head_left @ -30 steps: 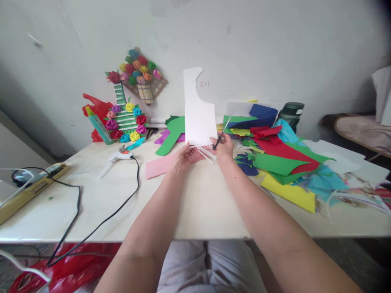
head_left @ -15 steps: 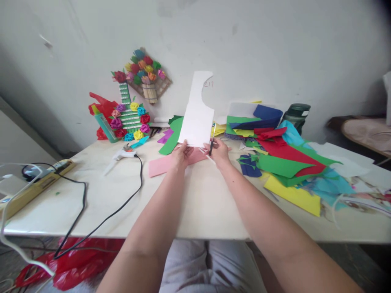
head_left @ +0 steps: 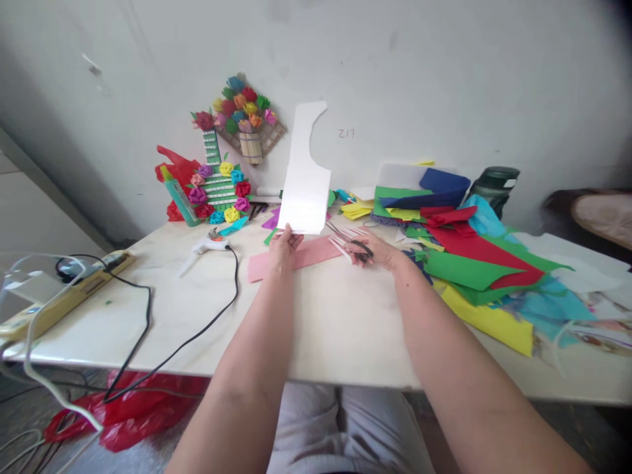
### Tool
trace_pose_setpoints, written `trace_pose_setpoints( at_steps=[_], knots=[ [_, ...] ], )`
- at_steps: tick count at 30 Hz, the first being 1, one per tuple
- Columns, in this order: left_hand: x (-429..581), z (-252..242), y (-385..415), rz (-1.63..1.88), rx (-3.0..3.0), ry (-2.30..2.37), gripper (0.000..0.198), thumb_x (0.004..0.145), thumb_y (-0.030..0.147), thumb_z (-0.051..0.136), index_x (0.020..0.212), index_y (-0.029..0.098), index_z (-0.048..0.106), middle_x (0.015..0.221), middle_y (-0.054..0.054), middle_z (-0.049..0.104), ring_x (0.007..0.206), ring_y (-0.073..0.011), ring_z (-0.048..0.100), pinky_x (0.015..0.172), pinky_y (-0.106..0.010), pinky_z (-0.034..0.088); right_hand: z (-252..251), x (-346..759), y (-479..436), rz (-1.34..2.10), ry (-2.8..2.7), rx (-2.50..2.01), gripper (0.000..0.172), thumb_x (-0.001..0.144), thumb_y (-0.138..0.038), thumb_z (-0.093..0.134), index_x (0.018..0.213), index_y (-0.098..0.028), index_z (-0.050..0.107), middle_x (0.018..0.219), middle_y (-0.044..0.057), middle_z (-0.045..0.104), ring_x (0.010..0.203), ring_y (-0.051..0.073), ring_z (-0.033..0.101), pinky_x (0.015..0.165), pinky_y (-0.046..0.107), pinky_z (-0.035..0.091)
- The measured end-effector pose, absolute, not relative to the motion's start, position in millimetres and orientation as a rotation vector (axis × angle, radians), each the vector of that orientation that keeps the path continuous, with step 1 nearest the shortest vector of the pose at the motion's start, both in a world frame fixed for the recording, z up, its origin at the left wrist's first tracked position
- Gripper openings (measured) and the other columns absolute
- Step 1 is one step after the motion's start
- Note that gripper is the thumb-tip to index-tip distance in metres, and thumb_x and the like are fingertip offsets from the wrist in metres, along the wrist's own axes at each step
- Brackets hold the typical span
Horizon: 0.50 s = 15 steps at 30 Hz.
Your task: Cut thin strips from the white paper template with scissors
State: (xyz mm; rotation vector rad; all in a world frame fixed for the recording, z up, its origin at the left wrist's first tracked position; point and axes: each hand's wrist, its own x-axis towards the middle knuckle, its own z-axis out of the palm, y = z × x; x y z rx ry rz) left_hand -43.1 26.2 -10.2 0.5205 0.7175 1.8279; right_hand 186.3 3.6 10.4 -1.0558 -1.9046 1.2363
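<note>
Head view: left hand [head_left: 285, 242] pinches the white sheet [head_left: 305, 178] upright by its bottom edge over the bench [head_left: 316, 322], right hand [head_left: 382, 251] closed round scissors [head_left: 351, 242] just beside it; holding the sheet taut should keep the cuts straight

pale table [head_left: 320, 322] bears coloured paper [head_left: 464, 271], glue gun [head_left: 208, 246].

Cream work table set against a bare, pale wall.
The wall [head_left: 444, 66] is grey-white plaster, scuffed, with a small pencilled mark on it, lit by soft, even light. The table [head_left: 336, 322] has a smooth cream top. Below its front edge the floor [head_left: 607, 418] is dark grey.
</note>
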Motion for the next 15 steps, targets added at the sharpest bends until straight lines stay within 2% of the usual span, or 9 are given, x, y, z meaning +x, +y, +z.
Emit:
trace_pose_setpoints(
  at_steps=[5,10,15],
  knots=[
    [-46.2,-12.1,28.2,1.854,0.516,0.719,0.025,0.067,0.023,0.074,0.067,0.015,0.050,0.059,0.001,0.062,0.054,-0.0101,0.062,0.071,-0.027,0.053,12.3,203.3,4.1,1.258,-1.927,-1.054,0.035,0.075,-0.046,0.060,0.064,-0.013,0.059,0.058,0.004,0.064,0.040,0.007,0.048,0.035,0.018,0.027],
    [-47.6,-11.4,27.7,1.843,0.521,0.754,0.023,0.067,0.023,0.074,0.068,0.015,0.052,0.059,0.001,0.062,0.053,-0.0097,0.061,0.069,-0.027,0.054,15.1,208.9,2.2,1.363,-1.952,-1.091,0.028,0.073,-0.040,0.062,0.072,-0.012,0.062,0.056,0.002,0.062,0.038,0.007,0.046,0.034,0.019,0.025],
    [-46.6,-12.2,26.3,1.804,0.587,0.752,0.024,0.067,0.021,0.074,0.066,0.015,0.051,0.058,0.001,0.061,0.052,-0.0095,0.060,0.067,-0.026,0.053,16.7,202.3,2.3,1.360,-2.051,-1.172,0.031,0.071,-0.043,0.064,0.071,-0.012,0.060,0.056,0.002,0.061,0.039,0.006,0.046,0.033,0.018,0.023]
  ],
)
